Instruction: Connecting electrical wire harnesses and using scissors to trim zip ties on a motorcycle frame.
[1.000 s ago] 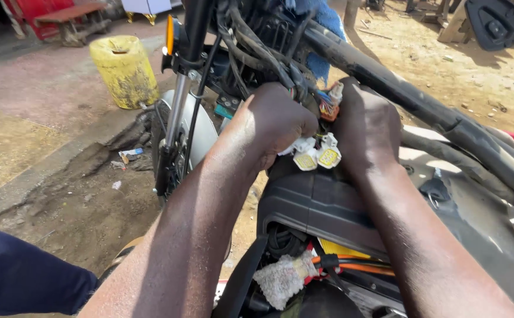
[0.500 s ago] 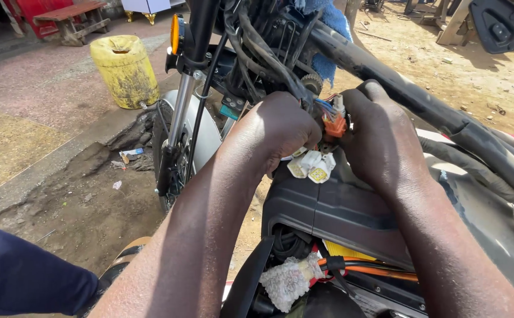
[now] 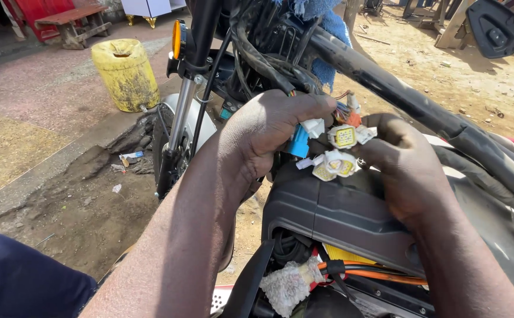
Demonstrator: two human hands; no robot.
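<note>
Left hand (image 3: 268, 132) pinches a blue connector (image 3: 298, 143) at its fingertips; right hand (image 3: 407, 171) grips the white plug cluster (image 3: 334, 165) just beside it. Black frame tube (image 3: 398, 97) runs above both hands, black housing (image 3: 339, 218) below, yellow jerrycan (image 3: 126, 73) far off left.

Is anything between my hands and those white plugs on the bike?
Nothing visible. The left hand and right hand are already on the white plugs, fingers touching them beside the blue plug.
</note>
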